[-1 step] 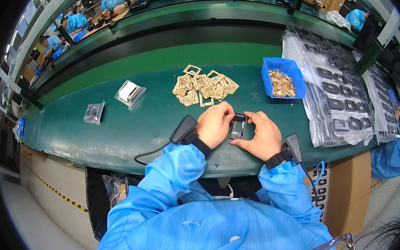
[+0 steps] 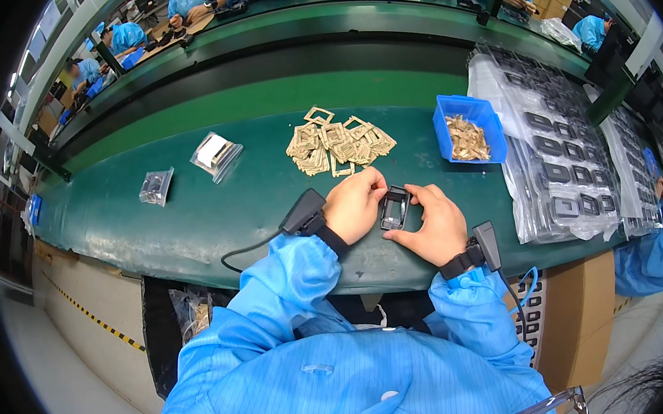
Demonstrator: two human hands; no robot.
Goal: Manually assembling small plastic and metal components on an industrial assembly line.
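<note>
A small black rectangular plastic housing [image 2: 395, 208], with an open hollow face, stands between my hands near the front of the green table. My right hand [image 2: 440, 226] grips it from the right, the index finger at its upper corner and the thumb at its lower end. At the housing's upper left edge, my left hand [image 2: 353, 209] has its thumb and index finger pinched together. Whatever those fingertips hold is too small to make out. Just beyond lies a pile of thin tan rectangular frames [image 2: 336, 140].
Right of the pile, a blue bin [image 2: 442, 132] holds small tan pieces. Clear trays of black frames [image 2: 556, 142] are stacked at the right. Two plastic bags [image 2: 157, 187] [image 2: 217, 155] lie on the left. A co-worker's blue sleeve [image 2: 655, 259] shows at far right.
My left hand and wrist have shifted very slightly. The housing has tilted a little between my fingers.
</note>
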